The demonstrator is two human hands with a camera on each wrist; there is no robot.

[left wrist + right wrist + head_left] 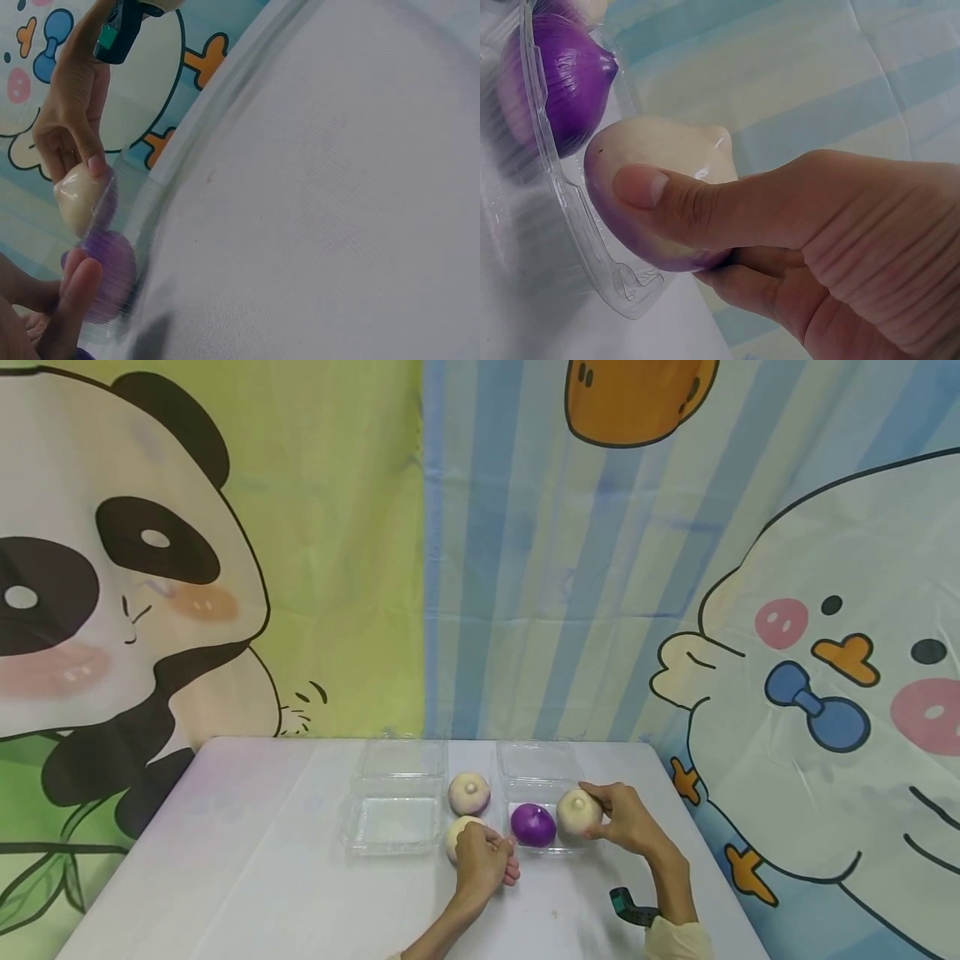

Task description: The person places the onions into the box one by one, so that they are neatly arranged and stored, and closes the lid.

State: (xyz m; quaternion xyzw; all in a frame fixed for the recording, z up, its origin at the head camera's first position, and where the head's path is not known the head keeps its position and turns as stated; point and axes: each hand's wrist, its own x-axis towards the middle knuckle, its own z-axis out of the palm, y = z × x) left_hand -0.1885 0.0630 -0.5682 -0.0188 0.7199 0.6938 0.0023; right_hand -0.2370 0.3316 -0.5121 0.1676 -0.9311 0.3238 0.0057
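My right hand grips a white-and-purple toy turnip between thumb and fingers, at the right side of the right clear clamshell box. In that box lies a glossy purple toy onion, left of the turnip. My left hand, fingers bent, is at the box's left front corner. It partly covers another white turnip between the two boxes. In the left wrist view its fingertips overlap the onion and box wall; I cannot tell whether they pinch anything.
Behind the covered turnip sits another turnip. An open clear clamshell box stands to the left, its lid folded back. The right box's lid also lies back. A cartoon curtain hangs behind the white table.
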